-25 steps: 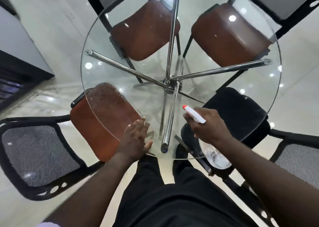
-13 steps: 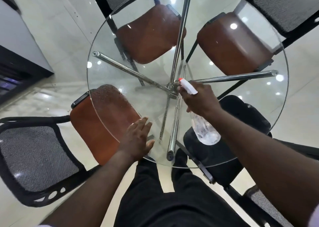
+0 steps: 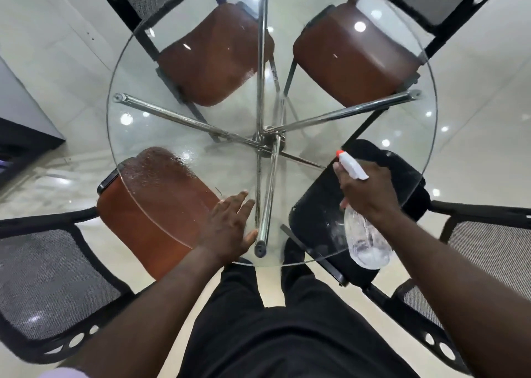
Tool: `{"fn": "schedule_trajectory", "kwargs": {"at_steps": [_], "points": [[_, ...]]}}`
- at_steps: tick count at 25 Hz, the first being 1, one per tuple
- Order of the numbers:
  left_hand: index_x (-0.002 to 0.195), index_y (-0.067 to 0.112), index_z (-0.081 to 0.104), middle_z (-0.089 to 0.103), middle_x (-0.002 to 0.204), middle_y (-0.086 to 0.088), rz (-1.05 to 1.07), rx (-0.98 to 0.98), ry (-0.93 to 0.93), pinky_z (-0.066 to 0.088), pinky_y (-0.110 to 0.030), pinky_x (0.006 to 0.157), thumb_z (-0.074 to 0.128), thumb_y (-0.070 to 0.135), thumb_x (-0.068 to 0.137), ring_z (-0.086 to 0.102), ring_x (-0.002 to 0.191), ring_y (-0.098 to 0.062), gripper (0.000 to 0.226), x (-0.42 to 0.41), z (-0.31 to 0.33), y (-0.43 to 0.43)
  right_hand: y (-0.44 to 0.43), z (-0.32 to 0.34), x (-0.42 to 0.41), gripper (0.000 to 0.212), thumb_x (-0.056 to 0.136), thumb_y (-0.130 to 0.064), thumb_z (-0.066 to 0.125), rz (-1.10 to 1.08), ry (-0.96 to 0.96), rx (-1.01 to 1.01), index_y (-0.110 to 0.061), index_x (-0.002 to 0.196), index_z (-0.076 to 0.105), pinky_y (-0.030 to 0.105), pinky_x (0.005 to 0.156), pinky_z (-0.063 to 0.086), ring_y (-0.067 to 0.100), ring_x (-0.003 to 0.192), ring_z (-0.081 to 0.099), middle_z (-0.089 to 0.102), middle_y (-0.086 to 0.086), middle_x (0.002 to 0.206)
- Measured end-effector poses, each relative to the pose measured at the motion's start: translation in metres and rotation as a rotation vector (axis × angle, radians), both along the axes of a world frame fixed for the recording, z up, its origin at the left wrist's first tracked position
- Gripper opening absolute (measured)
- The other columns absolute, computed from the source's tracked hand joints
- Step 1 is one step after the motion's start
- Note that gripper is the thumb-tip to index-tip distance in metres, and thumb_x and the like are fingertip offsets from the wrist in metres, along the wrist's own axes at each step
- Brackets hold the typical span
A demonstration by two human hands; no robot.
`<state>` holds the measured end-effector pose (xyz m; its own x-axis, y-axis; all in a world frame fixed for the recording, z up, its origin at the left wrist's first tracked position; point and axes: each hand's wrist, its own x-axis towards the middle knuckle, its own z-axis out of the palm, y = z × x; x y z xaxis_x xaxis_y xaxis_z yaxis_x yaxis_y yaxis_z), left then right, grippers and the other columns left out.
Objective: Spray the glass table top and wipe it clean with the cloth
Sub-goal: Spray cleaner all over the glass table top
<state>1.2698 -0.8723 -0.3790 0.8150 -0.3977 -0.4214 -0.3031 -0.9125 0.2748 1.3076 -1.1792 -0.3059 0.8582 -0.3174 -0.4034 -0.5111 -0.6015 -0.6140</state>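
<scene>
Smear risk: left hand point(image 3: 230, 228) lies flat, fingers straight, on the glass tabletop point(image 3: 201, 136) at its near edge and may leave prints. Right hand point(image 3: 370, 193), fingers clasped round the spray bottle point(image 3: 365, 239), hovers over the right side; a stray burst could overshoot the rim. No cloth visible.

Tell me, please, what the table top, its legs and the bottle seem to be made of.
Table top: clear, glossy glass; chairs show through it. Legs: polished metal tubes, probably chromed; mirror shine. Bottle: clear plastic, apparently; see-through body, white head, orange tip.
</scene>
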Motion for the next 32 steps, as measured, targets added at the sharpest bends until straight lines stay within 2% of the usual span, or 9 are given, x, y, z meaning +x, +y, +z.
{"fn": "schedule_trajectory", "kwargs": {"at_steps": [4, 10, 13, 18, 20, 23, 27, 30, 32], "points": [[0.159, 0.014, 0.04, 0.03, 0.171, -0.01, 0.017, -0.019, 0.02, 0.028, -0.049, 0.128, 0.065, 0.05, 0.097, 0.033, 0.156, -0.031, 0.076, -0.024, 0.001, -0.009, -0.021, -0.01, -0.063, 0.034, 0.103, -0.048, 0.065, 0.026, 0.044, 0.022, -0.02, 0.084, 0.067, 0.044, 0.064, 0.064, 0.022, 0.048, 0.072, 0.07, 0.001, 0.068], [0.157, 0.011, 0.041, 0.028, 0.171, -0.014, 0.008, -0.041, 0.035, 0.03, -0.048, 0.125, 0.076, 0.04, 0.09, 0.034, 0.155, -0.034, 0.081, -0.071, 0.0, -0.02, -0.032, -0.027, -0.155, 0.039, 0.099, -0.054, 0.062, 0.031, 0.135, -0.026, -0.027, 0.072, 0.056, 0.05, 0.066, 0.063, 0.023, 0.056, 0.072, 0.065, -0.002, 0.061], [0.155, 0.012, 0.043, 0.029, 0.17, -0.015, 0.026, -0.072, 0.031, 0.038, -0.053, 0.122, 0.076, 0.041, 0.089, 0.037, 0.152, -0.036, 0.079, -0.09, -0.005, -0.015, -0.034, -0.025, -0.177, 0.041, 0.104, -0.044, 0.064, -0.002, 0.131, -0.015, -0.026, 0.069, 0.054, 0.049, 0.069, 0.063, 0.013, 0.048, 0.069, 0.066, -0.005, 0.057], [0.151, 0.006, 0.045, 0.034, 0.165, -0.019, 0.113, -0.094, -0.064, 0.038, -0.054, 0.121, 0.076, 0.04, 0.089, 0.039, 0.148, -0.039, 0.078, -0.12, -0.013, 0.009, 0.007, -0.015, -0.198, 0.04, 0.096, -0.062, 0.056, 0.226, 0.199, -0.078, -0.028, 0.075, 0.058, 0.047, 0.067, 0.062, 0.021, 0.066, 0.069, 0.069, -0.005, 0.071], [0.152, 0.004, 0.044, 0.035, 0.165, -0.021, 0.135, -0.112, -0.073, 0.037, -0.054, 0.122, 0.08, 0.038, 0.086, 0.039, 0.148, -0.041, 0.083, -0.126, -0.015, 0.013, 0.03, -0.013, -0.195, 0.031, 0.097, -0.061, 0.058, 0.3, 0.181, -0.093, -0.039, 0.075, 0.058, 0.041, 0.068, 0.058, 0.017, 0.071, 0.065, 0.065, -0.008, 0.073], [0.153, 0.005, 0.042, 0.034, 0.166, -0.02, 0.086, -0.102, -0.052, 0.035, -0.052, 0.123, 0.081, 0.038, 0.085, 0.038, 0.149, -0.04, 0.086, -0.121, -0.011, 0.003, 0.048, -0.011, -0.186, 0.031, 0.099, -0.059, 0.059, 0.374, 0.145, -0.1, -0.035, 0.08, 0.058, 0.037, 0.071, 0.054, 0.017, 0.077, 0.064, 0.064, -0.009, 0.079], [0.161, 0.009, 0.032, 0.024, 0.172, -0.016, 0.009, -0.096, -0.021, 0.027, -0.05, 0.128, 0.073, 0.045, 0.091, 0.028, 0.157, -0.036, 0.089, -0.096, -0.008, -0.033, 0.021, -0.011, -0.185, 0.029, 0.098, -0.049, 0.065, 0.205, 0.193, -0.034, -0.047, 0.069, 0.062, 0.038, 0.066, 0.054, 0.018, 0.066, 0.065, 0.061, -0.008, 0.066], [0.163, 0.013, 0.027, 0.019, 0.174, -0.012, -0.028, -0.073, -0.01, 0.023, -0.047, 0.13, 0.067, 0.051, 0.094, 0.023, 0.16, -0.032, 0.089, -0.075, -0.008, -0.066, -0.034, -0.014, -0.17, 0.03, 0.1, -0.043, 0.07, -0.113, 0.123, 0.104, -0.018, 0.082, 0.071, 0.049, 0.06, 0.064, 0.028, 0.05, 0.073, 0.068, 0.009, 0.07], [0.162, 0.012, 0.03, 0.021, 0.173, -0.012, -0.019, -0.077, -0.007, 0.023, -0.045, 0.13, 0.068, 0.05, 0.093, 0.025, 0.159, -0.031, 0.088, -0.062, -0.007, -0.089, -0.073, -0.015, -0.155, 0.027, 0.102, -0.037, 0.073, -0.212, 0.113, 0.134, -0.011, 0.096, 0.076, 0.05, 0.062, 0.064, 0.029, 0.046, 0.073, 0.074, 0.017, 0.082]]}}
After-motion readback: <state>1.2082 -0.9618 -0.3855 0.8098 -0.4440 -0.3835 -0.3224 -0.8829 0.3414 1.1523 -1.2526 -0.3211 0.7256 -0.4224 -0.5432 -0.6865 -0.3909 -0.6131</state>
